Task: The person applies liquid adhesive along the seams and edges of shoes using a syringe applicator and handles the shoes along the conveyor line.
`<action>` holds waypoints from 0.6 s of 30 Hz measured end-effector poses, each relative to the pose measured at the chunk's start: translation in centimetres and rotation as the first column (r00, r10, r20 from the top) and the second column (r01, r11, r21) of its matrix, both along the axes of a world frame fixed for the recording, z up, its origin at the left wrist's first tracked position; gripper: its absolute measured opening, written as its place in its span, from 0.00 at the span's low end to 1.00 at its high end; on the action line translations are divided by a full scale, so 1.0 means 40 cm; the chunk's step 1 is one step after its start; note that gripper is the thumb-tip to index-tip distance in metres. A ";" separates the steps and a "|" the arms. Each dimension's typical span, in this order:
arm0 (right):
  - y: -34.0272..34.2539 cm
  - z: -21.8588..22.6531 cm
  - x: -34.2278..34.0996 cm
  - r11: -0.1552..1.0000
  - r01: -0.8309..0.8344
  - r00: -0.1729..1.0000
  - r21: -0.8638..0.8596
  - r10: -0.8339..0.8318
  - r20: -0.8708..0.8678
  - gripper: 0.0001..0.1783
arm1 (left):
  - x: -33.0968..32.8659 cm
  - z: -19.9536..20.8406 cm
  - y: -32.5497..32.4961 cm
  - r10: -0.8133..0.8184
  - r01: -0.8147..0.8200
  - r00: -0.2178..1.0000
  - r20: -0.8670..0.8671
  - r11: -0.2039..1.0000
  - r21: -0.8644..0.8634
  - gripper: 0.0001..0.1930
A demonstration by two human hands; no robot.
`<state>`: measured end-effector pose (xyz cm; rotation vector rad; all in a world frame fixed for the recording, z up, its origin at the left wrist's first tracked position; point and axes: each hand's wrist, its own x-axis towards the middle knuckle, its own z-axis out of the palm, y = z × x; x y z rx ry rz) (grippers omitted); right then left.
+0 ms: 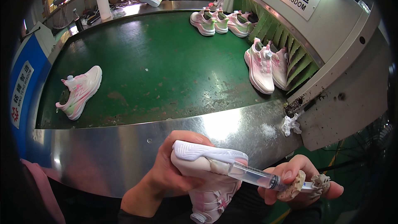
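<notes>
Left grip [166, 170] is wrapping around a pink-and-white sports shoe [213, 184] with a thick white sole, which is facing up, just by the near edge of the shiny steel table [103, 149]. Right grip [298, 166] is holding a clear plastic tube-shaped syringe [253, 176], and its front end is touching the shoe beside the sole. A crumpled white wad [291, 125] is lying at the table's near right corner. Another pink-and-white shoe [83, 91] is resting by the left edge of the flat green belt [145, 74].

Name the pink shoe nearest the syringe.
The shoe held in the left hand, white sole uppermost, at the tip of the syringe; every other shoe is farther off, beyond the metal ledge.
</notes>
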<state>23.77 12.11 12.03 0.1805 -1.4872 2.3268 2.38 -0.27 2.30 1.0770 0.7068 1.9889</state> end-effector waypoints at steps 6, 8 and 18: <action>0.004 -0.010 0.007 0.999 0.021 1.000 -0.033 -0.021 0.002 0.45 | -0.025 -0.020 0.008 -0.004 0.004 1.000 -0.028 1.000 0.020 0.37; 0.009 -0.014 0.011 0.999 0.016 1.000 -0.043 -0.015 0.019 0.45 | -0.033 -0.031 0.008 0.011 -0.009 0.997 -0.080 1.000 0.024 0.38; 0.010 -0.064 0.026 0.999 0.019 1.000 -0.047 -0.020 -0.019 0.47 | -0.030 -0.026 0.006 0.128 -0.129 0.992 -0.017 0.990 -0.059 0.39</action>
